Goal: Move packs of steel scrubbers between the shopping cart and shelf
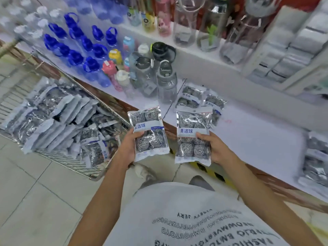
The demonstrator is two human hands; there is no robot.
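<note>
Fingers of each hand grasp one scrubber pack: left hand (128, 148) on the left pack (150, 134), right hand (215, 148) on the right pack (193, 137). Beyond them lies the shelf (248, 132); left of them, the cart (58, 114).

Both held scrubber packs, the left pack (150, 133) and the right pack (193, 137), carry blue "清洁球" on a white band; the shirt (186, 219) print below them is mirrored, unreadable.

Both forearms reach forward, left hand (128, 148) and right hand (215, 148) gripping (thumbs apparently frontward).
</note>
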